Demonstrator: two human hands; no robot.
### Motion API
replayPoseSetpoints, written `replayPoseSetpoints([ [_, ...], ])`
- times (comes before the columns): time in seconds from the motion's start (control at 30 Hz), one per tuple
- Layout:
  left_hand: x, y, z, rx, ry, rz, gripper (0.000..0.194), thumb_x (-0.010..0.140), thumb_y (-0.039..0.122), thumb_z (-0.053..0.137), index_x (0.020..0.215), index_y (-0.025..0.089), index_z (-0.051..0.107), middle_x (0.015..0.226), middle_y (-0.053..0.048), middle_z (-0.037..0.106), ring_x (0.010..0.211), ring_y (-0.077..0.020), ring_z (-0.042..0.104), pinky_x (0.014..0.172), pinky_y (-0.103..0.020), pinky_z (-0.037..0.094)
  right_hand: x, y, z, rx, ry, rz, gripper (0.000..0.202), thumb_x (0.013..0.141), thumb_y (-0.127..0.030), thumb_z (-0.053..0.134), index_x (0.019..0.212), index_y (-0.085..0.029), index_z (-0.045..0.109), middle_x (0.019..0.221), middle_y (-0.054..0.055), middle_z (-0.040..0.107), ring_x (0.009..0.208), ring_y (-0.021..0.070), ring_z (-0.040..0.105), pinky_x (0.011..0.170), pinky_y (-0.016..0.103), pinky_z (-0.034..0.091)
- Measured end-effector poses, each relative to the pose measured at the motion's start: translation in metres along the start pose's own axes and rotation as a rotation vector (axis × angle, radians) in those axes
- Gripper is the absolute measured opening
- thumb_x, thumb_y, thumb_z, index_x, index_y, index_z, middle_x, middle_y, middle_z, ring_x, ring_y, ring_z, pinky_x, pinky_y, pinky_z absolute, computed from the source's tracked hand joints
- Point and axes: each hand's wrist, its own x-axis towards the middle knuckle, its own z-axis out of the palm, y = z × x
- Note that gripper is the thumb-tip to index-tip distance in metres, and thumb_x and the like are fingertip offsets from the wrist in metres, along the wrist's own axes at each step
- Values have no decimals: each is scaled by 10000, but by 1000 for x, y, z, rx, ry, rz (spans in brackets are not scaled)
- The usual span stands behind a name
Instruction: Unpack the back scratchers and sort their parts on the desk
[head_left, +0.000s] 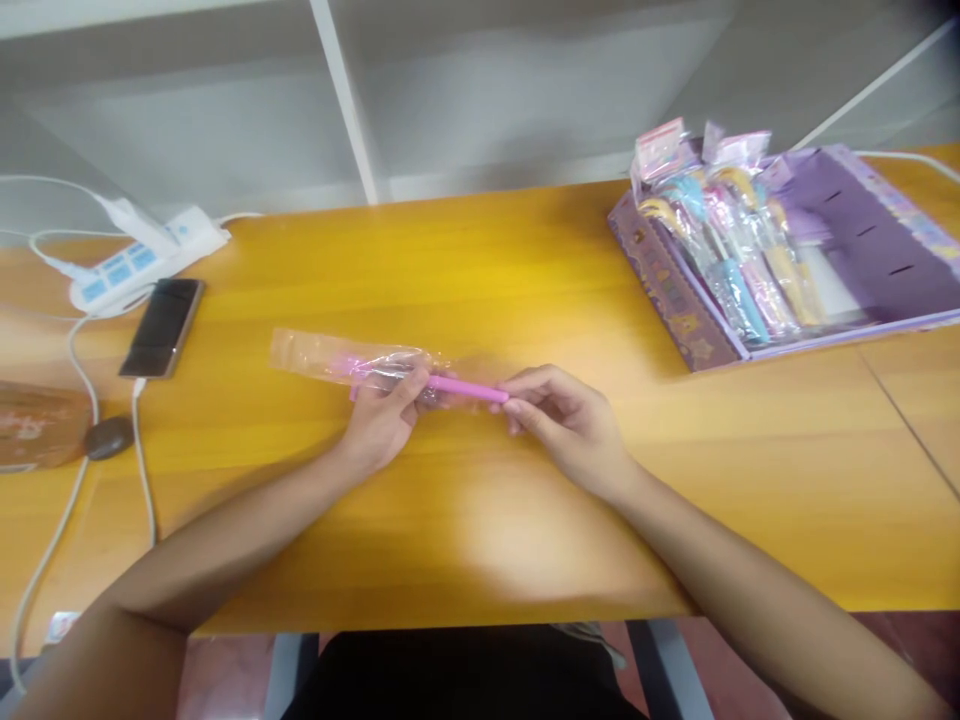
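A pink pen (469,388) lies partly inside a clear plastic sleeve (307,355), held level above the table between my hands. My left hand (382,420) is closed around the sleeve and the pen's middle, thumb on top. The fingertips of my right hand (566,425) pinch the pen's right end, which looks to be outside or at the mouth of the sleeve; blur hides which. The pen's left part shows purple-pink through the plastic.
On the right stands a purple box (712,355) with several wrapped pens (739,260). At the left are a power strip (150,255), a phone (163,327) on a cable, a dark round object (109,437) and a brown packet (41,427). A grey partition (525,100) borders the wooden table (450,255).
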Motion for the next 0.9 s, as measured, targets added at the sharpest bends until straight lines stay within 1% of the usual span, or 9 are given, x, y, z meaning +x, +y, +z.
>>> replayPoseSetpoints([
  [0.13, -5, -4, -4, 109, -137, 2, 258, 889, 389, 917, 974, 190, 777, 961, -53, 837, 958, -229, 822, 830, -328, 663, 1, 6, 2, -36, -40, -4, 219, 955, -393, 857, 961, -227, 713, 908, 26, 731, 788, 162, 684, 726, 317, 557],
  [0.23, -8, -5, -6, 235, -277, 17, 214, 927, 355, 882, 1012, 192, 774, 1026, -80, 843, 1062, -252, 812, 916, -366, 652, -1, 11, 6, -9, -76, -2, 248, 956, -340, 855, 1008, -237, 635, 904, 0, 683, 746, 141, 636, 700, 303, 525],
  [0.33, -10, -2, -5, 360, -368, -3, 187, 920, 311, 884, 1011, 188, 777, 1028, -80, 835, 1031, -234, 808, 902, -345, 646, -5, 14, 12, 5, -125, -5, 278, 977, -311, 829, 1092, -249, 584, 893, -19, 638, 739, 134, 620, 690, 291, 518],
  [0.43, -10, 3, -3, 401, -429, -30, 165, 932, 299, 869, 1013, 185, 783, 1023, -74, 830, 997, -211, 802, 911, -331, 642, -7, 14, 15, -33, -164, -5, 268, 1010, -313, 789, 1154, -250, 571, 954, -8, 607, 764, 131, 625, 704, 290, 532],
  [0.53, -9, 5, -3, 410, -427, -39, 132, 962, 296, 836, 1009, 179, 797, 1032, -75, 821, 999, -197, 791, 915, -316, 637, -8, 13, 12, -58, -188, -73, 346, 1031, -327, 770, 1277, -274, 532, 1061, 10, 586, 786, 125, 636, 712, 291, 546],
  [0.63, -6, 4, -5, 320, -344, -77, 185, 976, 350, 820, 984, 170, 781, 983, -65, 805, 863, -172, 782, 815, -299, 640, -5, 14, 2, -162, -235, -243, 618, 938, -402, 886, 1408, -305, 496, 1224, 55, 538, 836, 140, 650, 740, 320, 588],
  [0.7, -4, 3, -6, 229, -274, -125, 248, 956, 393, 839, 938, 164, 747, 906, -43, 781, 750, -152, 758, 724, -280, 629, -4, 16, -5, -321, -280, -374, 696, 890, -403, 930, 1448, -311, 525, 1285, 85, 521, 936, 183, 668, 796, 356, 623],
  [0.8, -1, 2, -6, 188, -239, -150, 307, 926, 419, 867, 901, 159, 704, 844, -14, 736, 682, -130, 725, 642, -241, 592, -3, 18, -10, -578, -265, -557, 429, 991, -247, 817, 1376, -305, 638, 1258, 96, 584, 1115, 240, 665, 878, 380, 629],
  [0.9, -3, 2, -5, 263, -298, -123, 298, 948, 412, 848, 978, 169, 678, 873, -10, 728, 674, -122, 715, 628, -236, 582, -4, 14, -7, -685, -175, -708, 245, 1034, -162, 731, 1246, -283, 708, 1221, 85, 672, 1119, 236, 681, 906, 390, 611],
])
